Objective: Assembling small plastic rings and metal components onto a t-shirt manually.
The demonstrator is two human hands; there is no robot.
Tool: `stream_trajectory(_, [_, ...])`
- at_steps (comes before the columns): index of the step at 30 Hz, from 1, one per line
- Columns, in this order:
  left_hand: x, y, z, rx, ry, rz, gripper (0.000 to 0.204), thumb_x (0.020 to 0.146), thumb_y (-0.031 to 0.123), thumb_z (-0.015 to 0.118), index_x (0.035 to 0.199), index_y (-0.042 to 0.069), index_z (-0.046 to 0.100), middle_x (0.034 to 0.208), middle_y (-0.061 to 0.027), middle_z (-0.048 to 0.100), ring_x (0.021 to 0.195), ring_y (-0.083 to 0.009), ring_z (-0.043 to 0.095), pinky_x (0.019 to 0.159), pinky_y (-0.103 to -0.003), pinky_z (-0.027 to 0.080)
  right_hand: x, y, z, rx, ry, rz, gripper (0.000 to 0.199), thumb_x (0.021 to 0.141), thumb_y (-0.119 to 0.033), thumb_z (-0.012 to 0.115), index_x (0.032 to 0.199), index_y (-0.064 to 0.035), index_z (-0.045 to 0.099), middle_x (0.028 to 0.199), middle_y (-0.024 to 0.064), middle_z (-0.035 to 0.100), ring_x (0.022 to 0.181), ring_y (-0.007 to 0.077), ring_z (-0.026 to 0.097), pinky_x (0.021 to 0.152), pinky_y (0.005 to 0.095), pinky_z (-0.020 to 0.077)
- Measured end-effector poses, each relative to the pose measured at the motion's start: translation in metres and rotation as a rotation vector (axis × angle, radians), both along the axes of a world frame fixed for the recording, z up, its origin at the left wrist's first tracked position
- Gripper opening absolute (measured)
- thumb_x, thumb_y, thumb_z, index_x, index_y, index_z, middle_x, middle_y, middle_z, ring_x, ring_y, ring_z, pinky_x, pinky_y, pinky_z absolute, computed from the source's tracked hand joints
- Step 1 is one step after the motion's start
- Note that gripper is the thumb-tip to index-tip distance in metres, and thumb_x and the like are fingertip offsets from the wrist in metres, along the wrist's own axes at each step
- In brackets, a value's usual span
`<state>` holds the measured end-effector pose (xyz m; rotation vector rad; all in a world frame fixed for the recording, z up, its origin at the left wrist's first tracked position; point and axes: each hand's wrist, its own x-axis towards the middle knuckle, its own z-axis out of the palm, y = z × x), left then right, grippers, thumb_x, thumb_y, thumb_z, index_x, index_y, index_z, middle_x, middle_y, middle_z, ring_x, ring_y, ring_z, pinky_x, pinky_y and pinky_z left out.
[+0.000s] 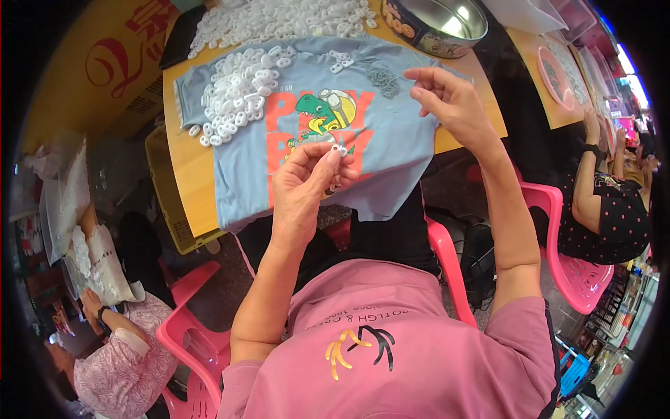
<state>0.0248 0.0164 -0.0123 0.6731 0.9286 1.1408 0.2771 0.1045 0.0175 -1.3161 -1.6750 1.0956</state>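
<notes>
My left hand (312, 174) pinches a small white plastic piece (340, 149) between thumb and fingers, above a blue T-shirt (412, 146) with a dinosaur print. My right hand (452, 103) is raised over the shirt's right side, thumb and fingers apart, with nothing visible in it. Just left of it lies a small heap of dark grey-green bits (382, 82), too fine to make out. Beside that heap sits a small cluster of white pieces (340, 61). A larger pile of white oval pieces with holes (241, 91) covers the shirt's left shoulder.
The shirt is spread over a yellow-brown table (192, 185). A big heap of white pieces (279, 24) and a round metal tin (447, 31) stand at the far side. Pink chairs (447, 262) surround me; people sit left (125, 349) and right (604, 209).
</notes>
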Motion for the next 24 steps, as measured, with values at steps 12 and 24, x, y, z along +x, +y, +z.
stream_trajectory(12, [0.003,-0.003,0.004,0.059,0.051,-0.008,0.015,0.095,0.011,0.061,0.103,-0.002,0.059,0.091,-0.0096,0.068,0.077,-0.0122,0.065,0.068,-0.023,0.05,-0.075,-0.058,-0.015,-0.318,0.484,0.077,0.017,0.094,-0.015,0.063,0.103,-0.0001,0.066,0.091,0.0035,0.067,0.07,0.0059,0.055,0.065,0.0206,0.046])
stream_trajectory(24, [0.004,-0.006,0.0,0.11,0.064,-0.008,0.014,0.094,0.009,0.062,0.101,-0.003,0.059,0.09,-0.0074,0.067,0.078,-0.0114,0.064,0.068,-0.023,0.051,-0.081,-0.068,-0.021,-0.327,0.492,0.017,0.018,0.094,-0.016,0.063,0.103,-0.0006,0.065,0.088,-0.0003,0.064,0.068,0.0045,0.052,0.063,0.0196,0.0444])
